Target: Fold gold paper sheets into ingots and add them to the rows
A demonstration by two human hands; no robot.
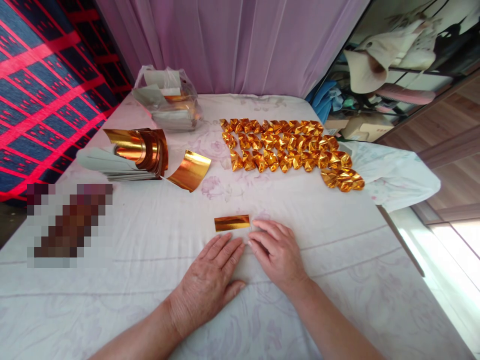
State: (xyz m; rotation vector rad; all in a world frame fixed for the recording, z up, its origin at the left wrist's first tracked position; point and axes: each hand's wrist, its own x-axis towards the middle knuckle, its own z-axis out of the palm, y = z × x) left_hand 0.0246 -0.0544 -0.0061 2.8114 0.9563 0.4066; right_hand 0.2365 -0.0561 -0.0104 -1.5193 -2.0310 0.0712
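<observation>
A narrow strip of shiny gold foil paper [231, 223] lies flat on the cloth in front of my hands. My left hand [215, 272] rests palm down, its fingers stretched out and their tips at the strip's near edge. Just right of the strip is my right hand [277, 252], fingers slightly bent and apart, with the fingertips by the paper's right end. No object shows in either hand. Whether any part of the paper runs under the fingers is hidden. A loose gold foil sheet [190, 171] lies curled farther back on the left.
Rows of folded gold paper pieces [285, 145] lie at the back right. A curled stack of foil sheets [150, 152] and a plastic bag of paper [168, 102] are at the back left. A blurred-out patch [71, 225] covers the left side. A purple curtain [240, 45] hangs behind the table.
</observation>
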